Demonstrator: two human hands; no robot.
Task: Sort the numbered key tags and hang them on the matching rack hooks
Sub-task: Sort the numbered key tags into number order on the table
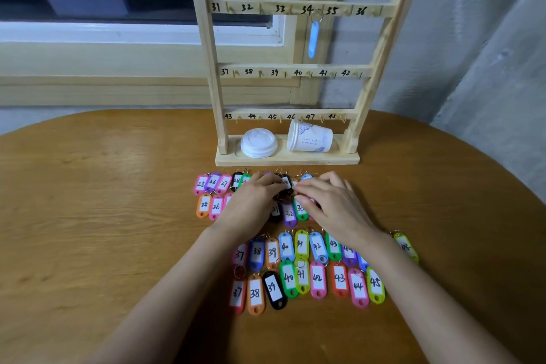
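Observation:
A wooden rack stands at the table's far side, with bars of hooks numbered 31 to 48. One blue tag hangs on the hook by 34. Several coloured numbered key tags lie in rows on the table in front of the rack. Both hands meet over the upper rows. My left hand and my right hand pinch a black tag between their fingertips. The hands hide some tags beneath them.
On the rack's base stand a stack of white cup lids and a paper cup lying on its side. The round wooden table extends left and right. A window and wall lie behind the rack.

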